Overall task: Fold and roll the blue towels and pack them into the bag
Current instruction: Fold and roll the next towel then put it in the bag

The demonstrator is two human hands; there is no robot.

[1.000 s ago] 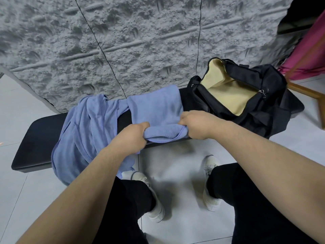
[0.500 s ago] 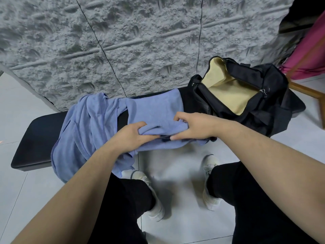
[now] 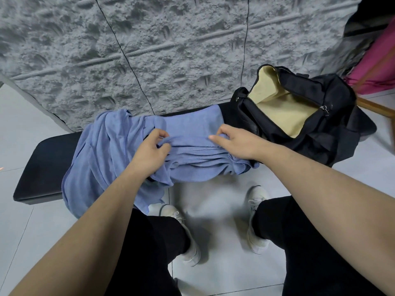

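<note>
Both bare forearms reach forward and converge from the lower corners. The left hand (image 3: 150, 152) curls its fingers (image 3: 162, 144) and pinches a fold of the blue towel (image 3: 192, 159). The right hand (image 3: 237, 144) grips the same fold, thumb forward, knuckles up.

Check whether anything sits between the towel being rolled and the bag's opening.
Nothing visible does. The towel, held by both hands, lies on the bench right beside the bag, whose mouth is unzipped and shows bare tan lining. The loose second towel lies on the far side, away from the bag.
</note>
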